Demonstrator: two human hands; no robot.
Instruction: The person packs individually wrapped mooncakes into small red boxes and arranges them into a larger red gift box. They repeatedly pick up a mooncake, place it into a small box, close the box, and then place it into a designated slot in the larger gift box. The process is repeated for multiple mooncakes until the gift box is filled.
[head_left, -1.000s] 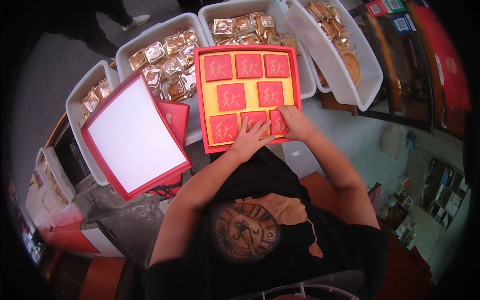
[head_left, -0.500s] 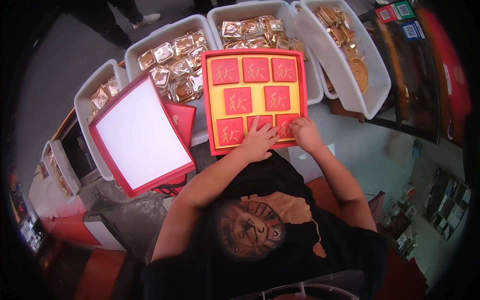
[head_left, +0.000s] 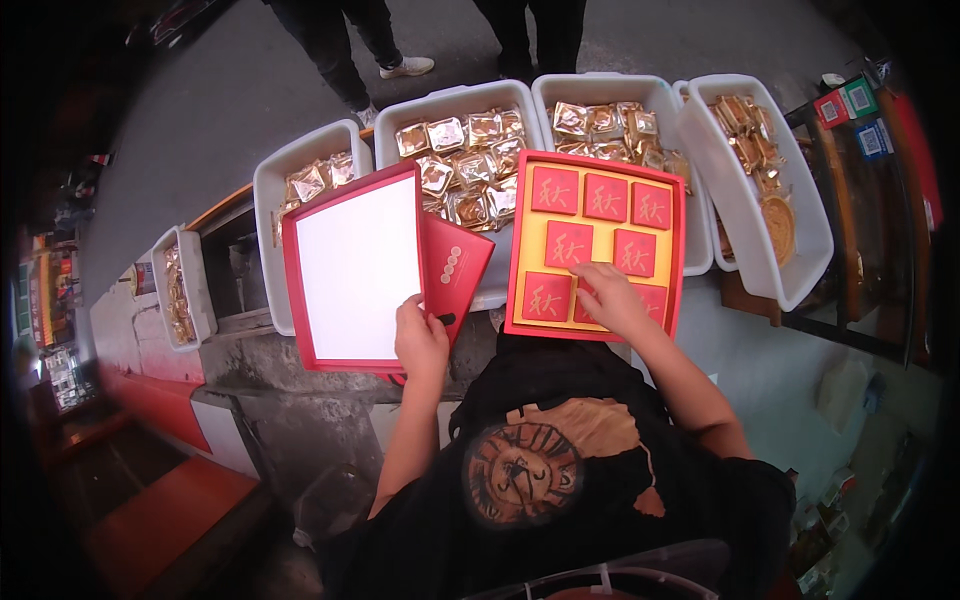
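Far left, a small white tub (head_left: 182,290) of gold-wrapped pieces is sitting apart on a ledge. Next, the left hand (head_left: 421,340) is closing on the near right corner of the red box lid (head_left: 355,268), which is lying white side up across the white tub of gold packets (head_left: 300,190) — the fingers are curled over the rim, and how firmly they are pinching cannot be told. A red card sleeve (head_left: 455,270) is lying tucked against that lid, just beside the hand. Since the lid is overhanging the worktop edge, a one-corner grip is risking a tilt that could drag the sleeve off with it.

To the right, the right hand (head_left: 607,297) is resting fingers-down, slightly spread, on the lower row of the open gift box (head_left: 597,243) — its red squares in the yellow tray. That box is bridging two tubs, so uneven pressing could be rocking it and shifting the squares.
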